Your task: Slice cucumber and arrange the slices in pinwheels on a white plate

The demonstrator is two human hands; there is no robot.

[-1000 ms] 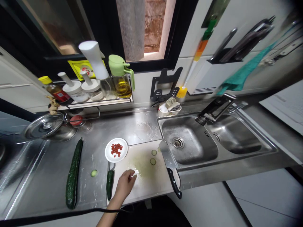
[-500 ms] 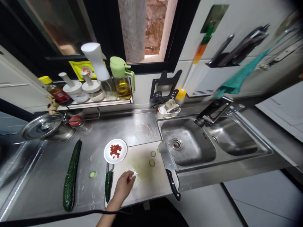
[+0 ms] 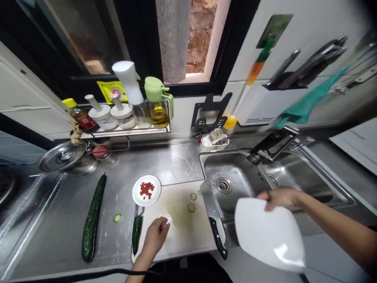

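My left hand (image 3: 155,238) rests on the near left part of the white cutting board (image 3: 179,232), fingers curled in a pinch on something small I cannot make out. My right hand (image 3: 279,197) grips the far rim of a large white plate (image 3: 269,234), held tilted in the air in front of the sink (image 3: 235,181). A cleaver (image 3: 212,210) lies along the board's right edge, its black handle toward me. A few cucumber slices (image 3: 192,202) lie on the board. A short cucumber piece (image 3: 136,233) lies just left of my left hand.
A small white dish of red bits (image 3: 146,190) sits at the board's far left corner. A whole cucumber (image 3: 93,217) and one loose slice (image 3: 117,217) lie on the steel counter. A pot lid (image 3: 63,156) and a shelf of oil and seasoning bottles (image 3: 129,106) stand behind.
My right arm has come into view from the right, carrying the white plate in front of the sink. My left hand has stayed on the board.
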